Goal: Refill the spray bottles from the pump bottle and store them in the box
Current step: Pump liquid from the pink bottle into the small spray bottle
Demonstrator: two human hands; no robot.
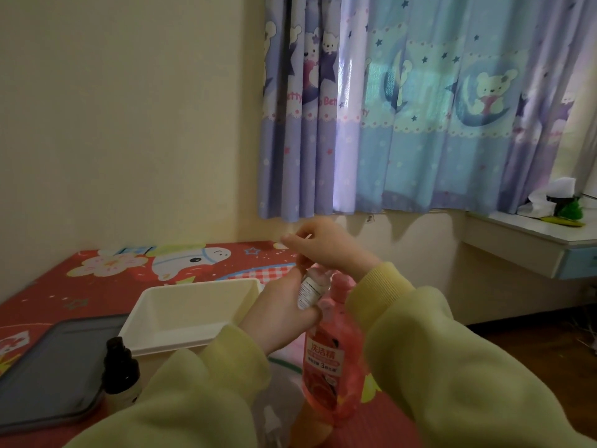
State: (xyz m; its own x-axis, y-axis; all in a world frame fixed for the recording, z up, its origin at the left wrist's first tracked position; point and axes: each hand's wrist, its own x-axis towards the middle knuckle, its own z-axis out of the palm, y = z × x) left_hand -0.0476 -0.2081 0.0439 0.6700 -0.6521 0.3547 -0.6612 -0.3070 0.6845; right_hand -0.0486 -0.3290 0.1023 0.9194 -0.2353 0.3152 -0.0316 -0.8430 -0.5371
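Two hands meet at mid-frame: your left hand (281, 305) grips the small spray bottle (306, 294), a slim cylinder with a white printed label, its long axis near upright and its neck toward the top of the frame. Your right hand (326, 244), above it, pinches a small pale piece (292, 238) too blurred to name. Just right stands the pump bottle (332, 354), glossy translucent pink plastic. The white rectangular box (193, 341) lies open at centre left, with a dark spray bottle (121, 367) upright before it.
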